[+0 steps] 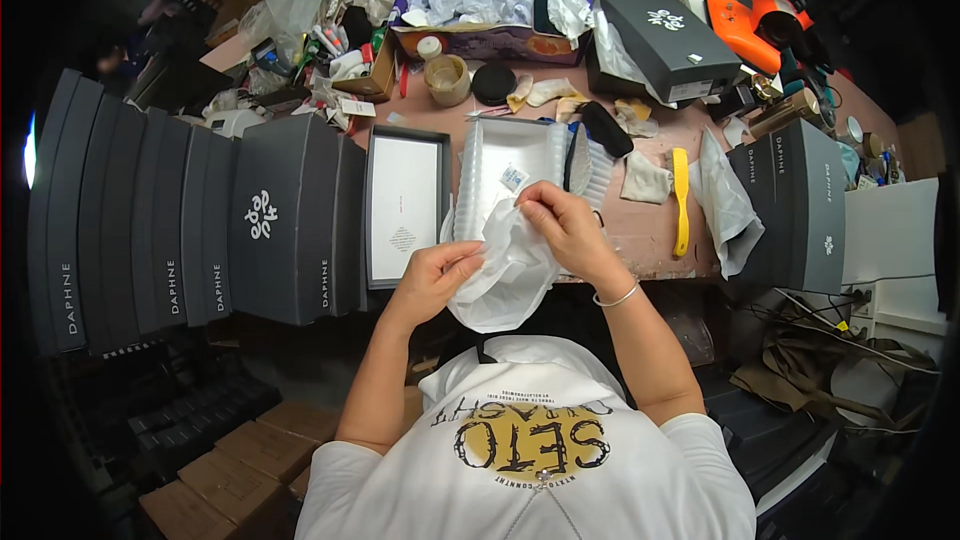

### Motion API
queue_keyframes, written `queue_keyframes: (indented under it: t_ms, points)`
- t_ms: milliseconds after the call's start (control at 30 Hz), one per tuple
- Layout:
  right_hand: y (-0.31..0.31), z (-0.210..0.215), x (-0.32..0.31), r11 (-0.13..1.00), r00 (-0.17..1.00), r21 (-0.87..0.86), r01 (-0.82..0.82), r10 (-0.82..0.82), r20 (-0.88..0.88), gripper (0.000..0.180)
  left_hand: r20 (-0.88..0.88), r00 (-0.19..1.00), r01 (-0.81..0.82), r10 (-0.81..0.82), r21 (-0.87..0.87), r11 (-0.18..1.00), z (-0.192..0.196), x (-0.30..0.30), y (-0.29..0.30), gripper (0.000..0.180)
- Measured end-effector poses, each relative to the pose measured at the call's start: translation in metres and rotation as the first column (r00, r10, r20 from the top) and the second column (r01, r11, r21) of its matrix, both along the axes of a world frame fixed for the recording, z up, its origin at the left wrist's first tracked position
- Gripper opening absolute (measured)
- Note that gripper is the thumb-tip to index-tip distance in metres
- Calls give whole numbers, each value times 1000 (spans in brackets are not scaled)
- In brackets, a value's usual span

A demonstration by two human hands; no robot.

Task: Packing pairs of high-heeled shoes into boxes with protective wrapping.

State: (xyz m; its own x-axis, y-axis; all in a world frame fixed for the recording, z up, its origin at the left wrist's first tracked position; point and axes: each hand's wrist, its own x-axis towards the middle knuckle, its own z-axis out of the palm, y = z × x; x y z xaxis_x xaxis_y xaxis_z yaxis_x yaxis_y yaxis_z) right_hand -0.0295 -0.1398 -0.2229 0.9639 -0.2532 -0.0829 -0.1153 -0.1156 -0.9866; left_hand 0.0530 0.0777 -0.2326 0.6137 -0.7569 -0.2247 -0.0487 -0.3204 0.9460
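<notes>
My left hand (435, 280) pinches one side of a thin white sheet or bag (505, 285), and I cannot tell which of the two it is. With thumb and forefinger, my right hand (567, 228) grips its upper edge. The crumpled white material hangs between both hands over the table's front edge. Just beyond it is an open container lined with ribbed white wrapping (540, 145). Against this lining, beside my right fingertips, lies a small printed packet (513, 178). To the left rests a grey box lid (446, 165) with its white inside facing up.
Dark grey shoeboxes (290, 220) stand in a row at left, with more boxes (795, 205) at right. A yellow-handled brush (681, 202), a jar (447, 80) and a dark shoe (605, 130) lie beyond my hands. Farther back stands a carton (480, 45) of crumpled white tissue.
</notes>
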Motion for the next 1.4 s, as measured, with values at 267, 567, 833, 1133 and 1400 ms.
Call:
queue_keyframes:
  t_ms: [267,567,833,1133,1400]
  points:
    - [-93,-164,-104,784,866,-499,368,-485,-123,72,-57,826,-539,561,-373,755,23,41,-4,25]
    - [-36,-161,-80,832,850,-553,46,-323,-416,66,202,858,-436,472,-199,878,22,27,-34,22]
    - [-53,-183,-72,864,911,-498,-78,-142,-388,48,586,800,-158,127,2,987,23,29,-40,18]
    - [-70,-98,-128,523,959,828,203,-278,-59,44,-215,909,-396,357,-180,900,-7,34,-53,19]
    - [-24,-53,-156,95,816,930,-354,-454,357,78,-588,700,-704,407,-468,534,8,32,-105,17]
